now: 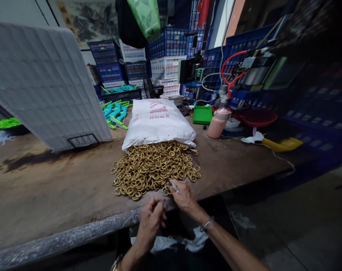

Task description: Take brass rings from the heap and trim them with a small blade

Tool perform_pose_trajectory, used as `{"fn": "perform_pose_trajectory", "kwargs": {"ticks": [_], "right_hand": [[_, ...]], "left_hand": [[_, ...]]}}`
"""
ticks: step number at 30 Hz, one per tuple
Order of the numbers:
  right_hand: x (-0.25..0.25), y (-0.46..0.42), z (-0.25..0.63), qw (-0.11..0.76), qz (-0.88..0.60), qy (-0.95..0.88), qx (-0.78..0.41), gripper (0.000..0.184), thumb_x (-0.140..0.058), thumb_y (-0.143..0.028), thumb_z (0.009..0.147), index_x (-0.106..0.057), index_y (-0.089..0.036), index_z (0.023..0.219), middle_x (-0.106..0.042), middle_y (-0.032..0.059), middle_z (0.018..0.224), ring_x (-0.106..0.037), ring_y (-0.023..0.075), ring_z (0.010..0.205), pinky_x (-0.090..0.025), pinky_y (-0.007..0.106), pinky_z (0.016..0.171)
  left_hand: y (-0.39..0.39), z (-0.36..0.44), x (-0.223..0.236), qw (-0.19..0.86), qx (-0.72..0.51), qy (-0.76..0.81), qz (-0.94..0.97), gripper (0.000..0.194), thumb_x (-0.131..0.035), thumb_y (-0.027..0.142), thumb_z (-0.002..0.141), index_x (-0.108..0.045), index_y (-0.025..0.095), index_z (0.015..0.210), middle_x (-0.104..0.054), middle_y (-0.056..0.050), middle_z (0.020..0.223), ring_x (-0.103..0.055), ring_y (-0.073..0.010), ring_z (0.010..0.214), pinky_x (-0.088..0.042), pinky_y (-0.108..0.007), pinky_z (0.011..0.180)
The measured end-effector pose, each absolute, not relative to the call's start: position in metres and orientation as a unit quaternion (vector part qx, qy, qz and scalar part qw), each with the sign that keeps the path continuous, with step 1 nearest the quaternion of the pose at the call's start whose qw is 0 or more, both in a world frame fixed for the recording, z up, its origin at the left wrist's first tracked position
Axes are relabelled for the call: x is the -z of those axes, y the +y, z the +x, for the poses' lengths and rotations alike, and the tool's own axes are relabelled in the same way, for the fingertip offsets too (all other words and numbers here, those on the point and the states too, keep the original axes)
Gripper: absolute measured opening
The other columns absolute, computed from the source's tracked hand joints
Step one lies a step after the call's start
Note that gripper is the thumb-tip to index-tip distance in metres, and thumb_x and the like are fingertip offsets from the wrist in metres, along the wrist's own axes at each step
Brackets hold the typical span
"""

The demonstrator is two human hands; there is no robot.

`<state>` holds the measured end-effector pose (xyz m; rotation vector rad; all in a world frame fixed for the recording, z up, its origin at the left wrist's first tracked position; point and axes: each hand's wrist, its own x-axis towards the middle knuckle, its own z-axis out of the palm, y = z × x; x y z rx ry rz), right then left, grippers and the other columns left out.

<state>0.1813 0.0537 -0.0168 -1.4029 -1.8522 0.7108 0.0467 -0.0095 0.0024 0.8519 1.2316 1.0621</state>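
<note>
Rings point(151, 169): while the sack point(159, 128) lies flat behind them, they spread in a brassy heap over the table point(83, 188), from its front edge towards the near side.
Sack: white, bulging, printed in red; its inside is hidden.
Right hand point(183, 195): at the heap's near edge, fingertips pinching a small pale piece point(174, 187), its kind unclear.
Left hand point(152, 218): fingers curled, over the table's edge; whether it grips anything, I cannot tell.
Crate point(135, 95): dark, behind the sack to the left, piled with turquoise and green parts point(121, 89).
Tray point(202, 114): green, shallow, right of the sack.
Bottle point(217, 126): pink, upright, near the tray.
</note>
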Motion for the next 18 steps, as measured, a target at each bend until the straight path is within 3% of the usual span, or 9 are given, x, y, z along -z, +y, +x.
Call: {"fn": "perform_pose_trajectory", "kwargs": {"ticks": [3, 6, 9, 18], "right_hand": [[0.015, 0.051, 0.179, 0.358, -0.528, -0.708, -0.303, 0.015, -0.042, -0.018, 0.078, -0.057, -0.017, 0.079, -0.059, 0.0009, 0.069, -0.051, 0.0116, 0.062, -0.037, 0.021, 0.059], [0.014, 0.047, 0.177, 0.38, -0.516, -0.698, -0.318, 0.015, -0.044, -0.017, 0.077, -0.058, -0.018, 0.083, -0.061, 0.0016, 0.074, -0.054, 0.0123, 0.067, -0.039, 0.021, 0.063], [0.012, 0.044, 0.176, 0.395, -0.507, -0.692, -0.328, 0.014, -0.046, -0.016, 0.075, -0.057, -0.018, 0.083, -0.061, 0.0021, 0.077, -0.055, 0.0129, 0.071, -0.041, 0.022, 0.066], [0.008, 0.045, 0.17, 0.417, -0.533, -0.66, -0.327, 0.012, -0.047, -0.019, 0.073, -0.055, -0.016, 0.082, -0.058, 0.002, 0.073, -0.053, 0.0131, 0.067, -0.04, 0.023, 0.064]], "left_hand": [[0.011, 0.047, -0.006, 0.527, -0.488, 0.544, 0.433, 0.025, -0.055, 0.037, 0.074, -0.055, 0.018, 0.089, -0.054, 0.003, 0.06, -0.045, -0.0083, 0.044, -0.036, -0.018, 0.041], [0.023, 0.048, -0.004, 0.455, -0.505, 0.545, 0.491, 0.017, -0.055, 0.028, 0.073, -0.059, 0.017, 0.085, -0.06, -0.001, 0.071, -0.054, -0.0125, 0.061, -0.042, -0.022, 0.058], [0.028, 0.048, 0.0, 0.41, -0.478, 0.541, 0.558, 0.012, -0.054, 0.024, 0.074, -0.063, 0.018, 0.078, -0.063, -0.003, 0.076, -0.055, -0.0157, 0.072, -0.041, -0.024, 0.069], [0.03, 0.044, 0.007, 0.346, -0.443, 0.581, 0.588, 0.013, -0.055, 0.024, 0.072, -0.062, 0.019, 0.062, -0.057, -0.001, 0.063, -0.05, -0.016, 0.065, -0.037, -0.024, 0.064]]}}
